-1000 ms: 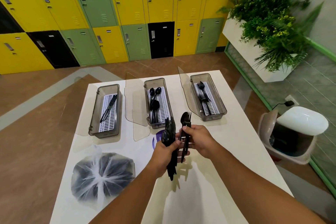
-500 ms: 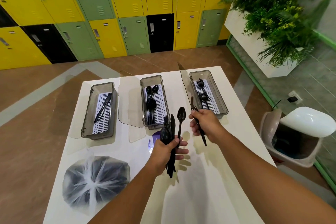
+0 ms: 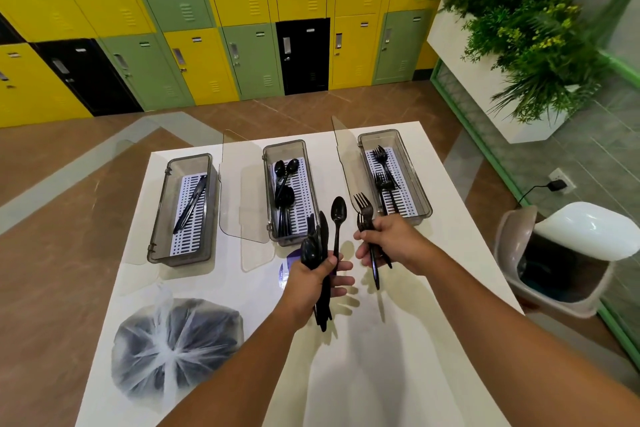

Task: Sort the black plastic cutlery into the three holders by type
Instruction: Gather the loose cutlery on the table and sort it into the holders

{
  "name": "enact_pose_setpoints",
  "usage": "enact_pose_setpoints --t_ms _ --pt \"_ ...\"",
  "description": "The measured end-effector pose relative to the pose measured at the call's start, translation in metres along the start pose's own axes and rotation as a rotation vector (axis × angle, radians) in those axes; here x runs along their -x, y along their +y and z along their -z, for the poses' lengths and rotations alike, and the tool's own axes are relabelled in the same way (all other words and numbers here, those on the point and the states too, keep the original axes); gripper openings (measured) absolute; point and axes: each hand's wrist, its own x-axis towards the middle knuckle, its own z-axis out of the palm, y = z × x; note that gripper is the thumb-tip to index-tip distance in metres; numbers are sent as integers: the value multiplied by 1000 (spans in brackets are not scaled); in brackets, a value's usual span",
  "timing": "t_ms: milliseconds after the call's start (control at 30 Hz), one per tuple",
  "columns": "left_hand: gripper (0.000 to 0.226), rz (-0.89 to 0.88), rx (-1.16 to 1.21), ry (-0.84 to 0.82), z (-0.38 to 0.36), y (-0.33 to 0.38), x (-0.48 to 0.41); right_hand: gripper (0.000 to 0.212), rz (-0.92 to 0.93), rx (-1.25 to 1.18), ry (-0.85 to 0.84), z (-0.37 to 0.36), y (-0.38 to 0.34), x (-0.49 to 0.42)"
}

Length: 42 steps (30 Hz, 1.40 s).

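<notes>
Scene: A head-worn camera looks down on a white table (image 3: 398,374). Three grey holders stand in a row at its far side, their clear lids open.
Left holder (image 3: 188,159): It holds a few knives.
Middle holder (image 3: 284,146): It holds spoons.
Right holder (image 3: 424,206): It holds forks, tines pointing away.
Left hand (image 3: 310,282): Thumb and fingers curl round the handles of a mixed cutlery bundle (image 3: 320,246), held upright above the table. One spoon (image 3: 338,210) stands tallest.
Right hand (image 3: 391,243): Curled fingers pinch what look like two forks (image 3: 364,215) by their handles, tines up. The hand is just in front of the right holder's near end.
Unsorted stock: A tied, translucent bag (image 3: 176,347) with dark contents lies near the table's left corner.
Likely step: The forks seem bound for the right holder.
Risk, dropped fork: Two thin handles share one pinch, so one could twist free and fall to the table or the floor.
Risk, snag: The tines could catch the holder's near wall or its raised lid (image 3: 343,152) and nudge the light holder.
Risk, bundle: The fanned bundle may slide if the left grip loosens.
</notes>
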Motion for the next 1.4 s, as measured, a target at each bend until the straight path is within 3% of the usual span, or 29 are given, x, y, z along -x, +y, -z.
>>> enact_pose_setpoints --t_ms 100,300,400,533,800,900,1000,1167,1267,1400 --pt "17 -10 2 -1 -3 2 -1 18 -2 11 -27 0 4 4" --pt "17 -18 23 -27 -3 4 2 20 -109 -68 -241 34 -16 22" --pt "16 -11 12 -20 -1 3 4 25 -81 -65 -77 56 -29 9" --pt "15 -15 -7 -35 2 3 8 29 -58 244 262 68 -32 -26" --pt "27 -1 -45 -84 16 1 18 38 73 441 472 51 -21 -46" --pt "23 3 -23 -65 19 -1 21 26 210 312 550 34 -12 -32" --pt "16 2 -19 -57 21 -2 26 14 297 140 496 6 0 -11" --pt "16 -18 -49 -110 24 -2 38 34 231 21 329 -50 13 20" --pt "23 -13 -92 -139 27 -3 44 32 135 -51 178 -70 12 25" --pt "24 -10 -136 -69 32 -6 50 24 124 -286 254 -79 1 30"
